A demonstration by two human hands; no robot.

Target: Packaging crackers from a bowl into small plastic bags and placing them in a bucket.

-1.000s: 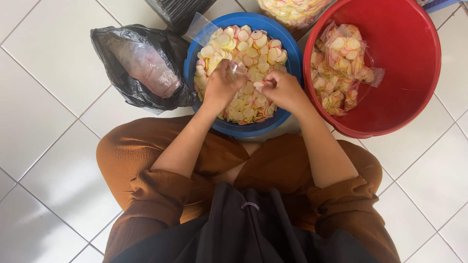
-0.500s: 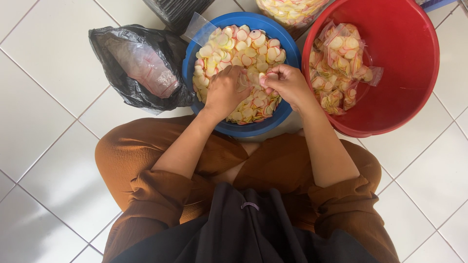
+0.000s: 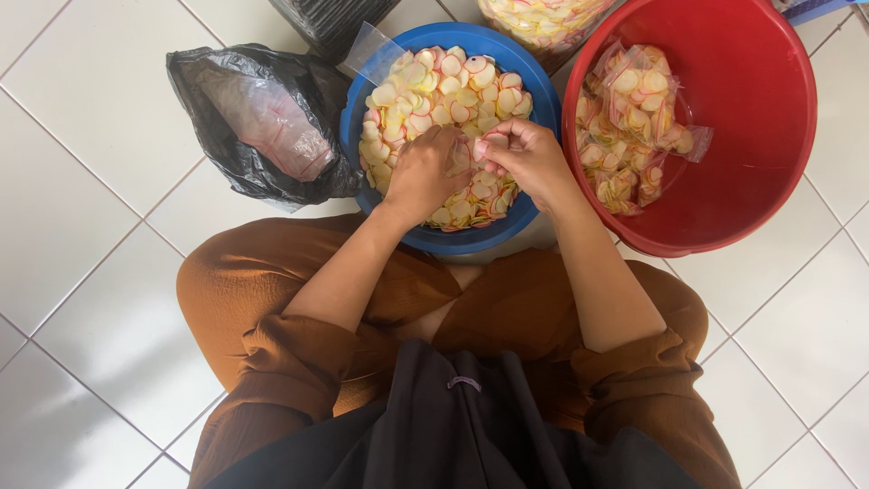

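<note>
The person sat cross-legged on the white tiled floor, both hands down in a blue basin heaped with thin round crackers, pale yellow and white with pink rims. The left hand lay palm-down on the heap near the basin's near side, its fingers curled into the crackers; how many it had hold of could not be told, since the fingers were buried. The right hand, just beside it and touching at the fingertips, had its fingers bent and pinched together around a few crackers (only pale edges showed between them).

A clear plastic bag, flat and empty-looking, leaned over the basin's far left rim. To the left of the basin, touching it, sat a crumpled black plastic bag with its mouth open and a bundle of clear film inside. To the right stood a red tub, larger than the basin, holding several sealed clear packets of the same crackers, piled against its left wall. Beyond the basin, at the top edge, a further clear sack of crackers was partly in view, beside something black and ribbed.
</note>
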